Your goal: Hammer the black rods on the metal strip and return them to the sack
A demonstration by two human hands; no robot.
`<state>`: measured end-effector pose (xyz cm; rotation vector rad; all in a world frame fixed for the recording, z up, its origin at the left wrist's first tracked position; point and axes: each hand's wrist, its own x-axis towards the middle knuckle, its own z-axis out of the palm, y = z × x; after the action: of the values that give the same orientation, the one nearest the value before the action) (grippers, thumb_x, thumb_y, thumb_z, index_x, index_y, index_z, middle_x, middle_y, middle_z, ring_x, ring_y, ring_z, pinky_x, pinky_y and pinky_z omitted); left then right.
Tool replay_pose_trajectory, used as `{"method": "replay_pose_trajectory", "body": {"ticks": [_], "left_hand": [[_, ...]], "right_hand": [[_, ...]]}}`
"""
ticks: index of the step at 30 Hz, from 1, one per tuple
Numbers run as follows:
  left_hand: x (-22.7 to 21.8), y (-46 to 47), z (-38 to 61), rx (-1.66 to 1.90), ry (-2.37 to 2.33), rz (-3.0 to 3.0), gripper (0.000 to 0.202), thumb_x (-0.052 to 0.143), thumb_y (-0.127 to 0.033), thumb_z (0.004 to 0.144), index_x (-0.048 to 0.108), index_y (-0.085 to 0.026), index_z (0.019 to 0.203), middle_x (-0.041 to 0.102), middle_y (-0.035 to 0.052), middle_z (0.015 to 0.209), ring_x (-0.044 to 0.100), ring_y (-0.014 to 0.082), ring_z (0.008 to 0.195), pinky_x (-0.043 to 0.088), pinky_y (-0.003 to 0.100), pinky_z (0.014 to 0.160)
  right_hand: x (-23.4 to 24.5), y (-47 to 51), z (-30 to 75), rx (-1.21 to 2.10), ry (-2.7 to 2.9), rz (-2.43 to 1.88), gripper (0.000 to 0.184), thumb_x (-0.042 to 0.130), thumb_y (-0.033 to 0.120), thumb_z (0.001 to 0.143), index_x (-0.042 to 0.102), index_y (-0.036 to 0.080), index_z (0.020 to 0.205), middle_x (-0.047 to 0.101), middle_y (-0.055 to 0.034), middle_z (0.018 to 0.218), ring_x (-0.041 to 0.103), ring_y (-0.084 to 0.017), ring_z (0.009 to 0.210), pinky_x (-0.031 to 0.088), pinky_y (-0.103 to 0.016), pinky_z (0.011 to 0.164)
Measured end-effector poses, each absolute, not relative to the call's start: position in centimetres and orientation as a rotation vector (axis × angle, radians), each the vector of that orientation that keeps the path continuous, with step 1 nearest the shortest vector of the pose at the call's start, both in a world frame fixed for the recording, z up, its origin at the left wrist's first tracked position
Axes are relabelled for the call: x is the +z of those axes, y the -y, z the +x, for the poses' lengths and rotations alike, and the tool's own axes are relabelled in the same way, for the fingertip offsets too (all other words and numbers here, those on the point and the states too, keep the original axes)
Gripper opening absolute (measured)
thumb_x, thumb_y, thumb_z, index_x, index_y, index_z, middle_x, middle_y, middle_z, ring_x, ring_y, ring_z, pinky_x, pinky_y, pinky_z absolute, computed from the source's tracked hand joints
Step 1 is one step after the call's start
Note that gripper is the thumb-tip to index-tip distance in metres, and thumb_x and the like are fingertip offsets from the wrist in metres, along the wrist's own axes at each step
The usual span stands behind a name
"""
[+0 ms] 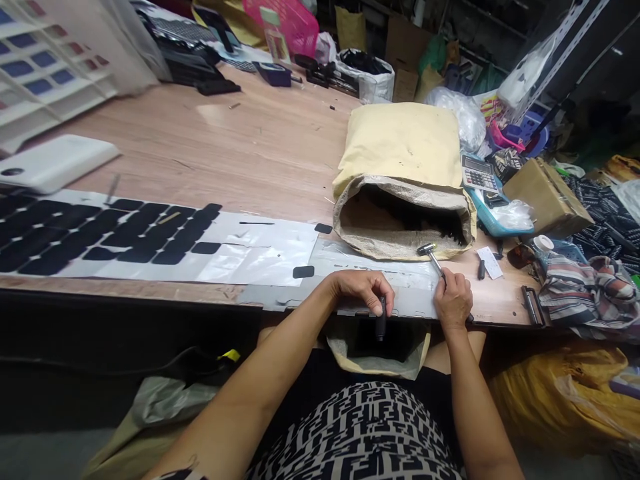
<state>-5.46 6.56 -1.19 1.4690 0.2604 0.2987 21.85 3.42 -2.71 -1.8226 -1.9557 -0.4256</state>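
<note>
My left hand [363, 288] is gripping a black rod [381, 325] at the surface [250, 147] edge; my right hand [453, 300] is clamping a hammer [434, 259]. Striking not yet done.

Soft overhead light, sharp centre, edges warped.
</note>
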Motion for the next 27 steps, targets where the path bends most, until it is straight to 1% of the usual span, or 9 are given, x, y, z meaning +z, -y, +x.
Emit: {"method": "replay_pose_trajectory", "body": {"ticks": [6,10,13,15,17,20,23,25,27], "left_hand": [[-1.6,-6.6,-5.2,0.298,-0.242,1.513,0.034,0.088,-0.047,0.065,0.082,-0.022,0.088,0.074,0.0075,0.086,0.063,0.0194,0.075,0.049,0.029,0.068],[-1.4,-5.3,-4.8,0.343,-0.237,1.526,0.033,0.087,-0.048,0.067,0.081,-0.021,0.085,0.072,0.0076,0.086,0.065,0.0209,0.081,0.051,0.031,0.076],[-1.2,-3.2,-3.9,0.395,-0.307,1.714,0.025,0.083,-0.044,0.074,0.081,-0.023,0.086,0.071,0.0053,0.085,0.063,0.0193,0.082,0.048,0.030,0.078],[-1.3,-1.4,-3.2,0.477,-0.485,1.902,0.015,0.080,-0.038,0.078,0.080,-0.024,0.085,0.070,0.0028,0.083,0.062,0.0183,0.082,0.045,0.029,0.080],[-1.4,0.1,-2.7,0.526,-0.660,2.052,0.010,0.081,-0.032,0.078,0.078,-0.025,0.084,0.069,0.0014,0.083,0.061,0.0184,0.084,0.043,0.029,0.082],[-1.2,0.6,-2.8,0.493,-0.671,2.088,0.016,0.082,-0.031,0.076,0.077,-0.025,0.090,0.070,0.0018,0.086,0.062,0.0190,0.086,0.044,0.028,0.080],[-0.4,-1.8,-3.5,0.545,-0.666,1.958,0.024,0.080,-0.037,0.078,0.077,-0.022,0.096,0.072,0.0035,0.091,0.065,0.0186,0.083,0.046,0.027,0.075],[0.2,-5.0,-3.7,0.682,-0.837,1.853,0.031,0.076,-0.041,0.080,0.076,-0.019,0.101,0.073,0.0053,0.092,0.066,0.0198,0.082,0.048,0.028,0.075],[0.7,-9.0,-3.6,0.850,-1.120,1.735,0.033,0.070,-0.041,0.084,0.075,-0.017,0.107,0.074,0.0074,0.095,0.066,0.0216,0.084,0.049,0.031,0.076]], "right_hand": [[-2.8,-3.4,21.8,-0.428,1.954,-1.827,0.033,0.049,0.023,0.094,0.068,0.022,0.121,0.060,-0.0073,0.094,0.049,-0.022,0.087,0.035,-0.033,0.075],[-2.7,-3.4,21.8,-0.435,1.951,-1.838,0.032,0.049,0.022,0.095,0.068,0.023,0.120,0.061,-0.0069,0.094,0.048,-0.022,0.087,0.035,-0.033,0.075],[-2.7,-3.3,21.7,-0.425,1.957,-1.844,0.032,0.049,0.022,0.095,0.068,0.023,0.121,0.060,-0.0068,0.093,0.048,-0.022,0.087,0.035,-0.033,0.076],[-2.7,-3.3,21.7,-0.416,1.960,-1.848,0.032,0.049,0.022,0.095,0.067,0.023,0.122,0.060,-0.0068,0.093,0.047,-0.022,0.087,0.035,-0.033,0.076],[-2.7,-3.3,21.8,-0.419,1.962,-1.847,0.032,0.049,0.022,0.095,0.067,0.022,0.122,0.060,-0.0068,0.094,0.048,-0.022,0.087,0.035,-0.033,0.076],[-2.6,-3.3,21.7,-0.431,1.964,-1.841,0.031,0.049,0.021,0.095,0.068,0.022,0.121,0.060,-0.0067,0.093,0.048,-0.022,0.087,0.035,-0.033,0.076],[-2.6,-3.2,21.6,-0.441,1.967,-1.845,0.031,0.050,0.021,0.095,0.068,0.022,0.120,0.061,-0.0068,0.093,0.048,-0.022,0.086,0.035,-0.032,0.075],[-2.5,-3.2,21.5,-0.440,1.969,-1.849,0.031,0.050,0.020,0.094,0.067,0.022,0.120,0.060,-0.0068,0.093,0.048,-0.022,0.086,0.035,-0.032,0.074],[-2.4,-3.1,21.5,-0.433,1.973,-1.853,0.031,0.050,0.019,0.094,0.067,0.022,0.121,0.060,-0.0068,0.093,0.048,-0.022,0.087,0.035,-0.032,0.074]]}}
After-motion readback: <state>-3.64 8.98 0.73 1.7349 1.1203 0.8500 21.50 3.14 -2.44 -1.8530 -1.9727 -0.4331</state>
